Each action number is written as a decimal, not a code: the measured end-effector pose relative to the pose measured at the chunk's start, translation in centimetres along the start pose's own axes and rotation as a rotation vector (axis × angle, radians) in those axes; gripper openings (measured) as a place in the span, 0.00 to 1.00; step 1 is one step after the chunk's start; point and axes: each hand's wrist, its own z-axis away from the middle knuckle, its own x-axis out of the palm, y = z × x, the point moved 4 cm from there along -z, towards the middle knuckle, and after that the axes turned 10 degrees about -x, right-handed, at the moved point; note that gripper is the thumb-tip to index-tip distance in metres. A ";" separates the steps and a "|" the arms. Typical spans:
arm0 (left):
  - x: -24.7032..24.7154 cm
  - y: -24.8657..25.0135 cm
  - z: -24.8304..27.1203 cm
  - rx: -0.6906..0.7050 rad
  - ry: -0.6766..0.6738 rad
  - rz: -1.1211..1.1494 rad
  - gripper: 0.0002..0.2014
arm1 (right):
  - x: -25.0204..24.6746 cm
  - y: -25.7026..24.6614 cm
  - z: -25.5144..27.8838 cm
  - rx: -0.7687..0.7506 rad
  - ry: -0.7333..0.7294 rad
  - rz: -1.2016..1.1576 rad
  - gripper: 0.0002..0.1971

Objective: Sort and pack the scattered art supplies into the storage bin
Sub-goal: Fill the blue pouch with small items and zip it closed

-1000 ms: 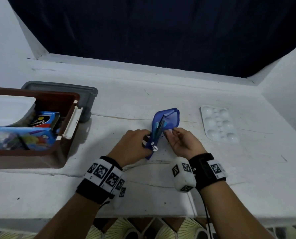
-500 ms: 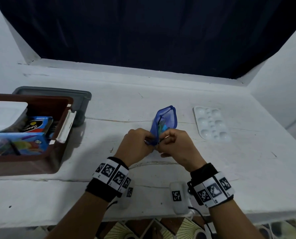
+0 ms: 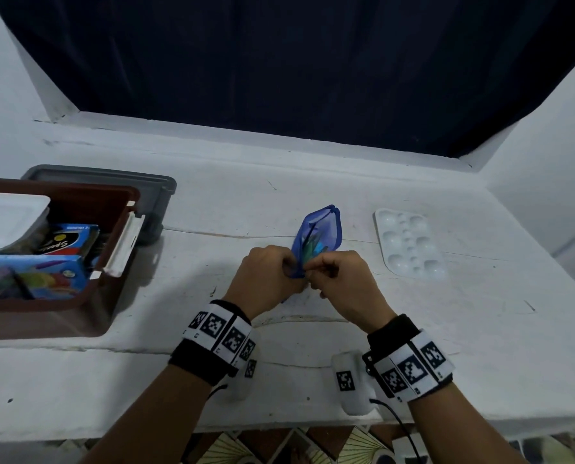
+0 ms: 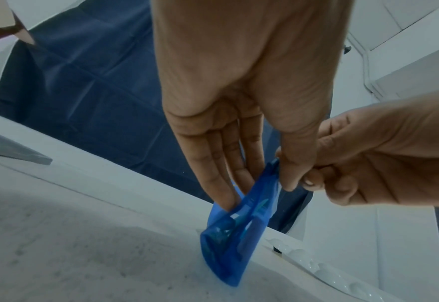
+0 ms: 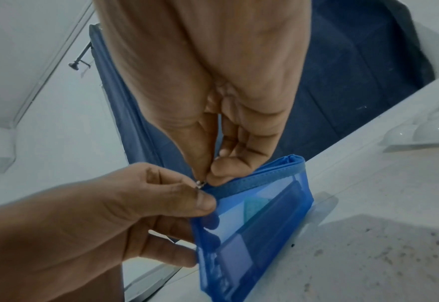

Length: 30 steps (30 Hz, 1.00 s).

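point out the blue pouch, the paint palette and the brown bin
blue pouch (image 3: 326,229): head view, on its see-through side panel.
paint palette (image 3: 410,244): head view, among its middle wells.
brown bin (image 3: 44,318): head view, on its near outer wall.

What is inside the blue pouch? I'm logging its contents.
Through the blue pouch, teal and dark slender shapes show; their kind is unclear. Both hands cover its near end.
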 end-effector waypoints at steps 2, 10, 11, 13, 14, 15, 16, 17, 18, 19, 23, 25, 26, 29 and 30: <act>-0.2 0.3 0.1 0.001 0.011 -0.060 0.09 | -0.3 0.1 -0.5 -0.037 -0.008 0.027 0.08; -1.7 0.5 0.3 -0.005 0.041 -0.078 0.17 | -1.5 1.2 -4.6 0.029 -0.061 0.140 0.09; -2.0 0.2 0.3 -0.016 0.028 -0.062 0.15 | -1.8 1.5 -5.3 0.038 -0.061 0.165 0.09; -2.5 -0.3 0.2 -0.041 0.010 -0.027 0.14 | -2.5 2.5 -6.6 0.060 -0.056 0.204 0.09; -2.7 -0.5 0.2 -0.052 0.000 -0.008 0.15 | -2.8 2.9 -7.3 0.067 -0.052 0.217 0.09; -2.7 -0.7 0.2 -0.066 -0.011 0.010 0.15 | -3.1 3.4 -7.9 0.072 -0.049 0.231 0.09; -2.8 -0.8 0.2 -0.080 -0.024 0.024 0.15 | -3.4 3.9 -8.6 0.073 -0.047 0.248 0.08; -2.7 -0.9 0.3 -0.095 -0.036 0.031 0.15 | -3.6 4.4 -9.2 0.076 -0.047 0.267 0.08; -2.6 -1.0 0.4 -0.106 -0.047 0.034 0.14 | -3.8 4.9 -9.8 0.083 -0.046 0.284 0.09; -2.6 -1.0 0.5 -0.115 -0.057 0.037 0.14 | -4.0 5.4 -10.4 0.093 -0.041 0.299 0.09; -2.3 -1.0 0.8 -0.131 -0.105 0.046 0.14 | -5.4 6.9 -12.3 0.117 0.019 0.346 0.09; -2.3 -1.1 0.8 -0.127 -0.111 0.065 0.13 | -5.7 7.4 -12.7 0.123 0.031 0.351 0.08; -2.3 -1.1 0.7 -0.127 -0.110 0.069 0.13 | -5.6 7.5 -12.8 0.128 0.034 0.353 0.07; -2.3 -1.1 0.8 -0.121 -0.102 0.060 0.11 | -5.4 7.2 -12.2 0.173 0.145 0.342 0.06; -2.4 -1.1 1.0 -0.117 -0.101 0.064 0.10 | -5.6 7.1 -11.5 0.214 0.224 0.314 0.08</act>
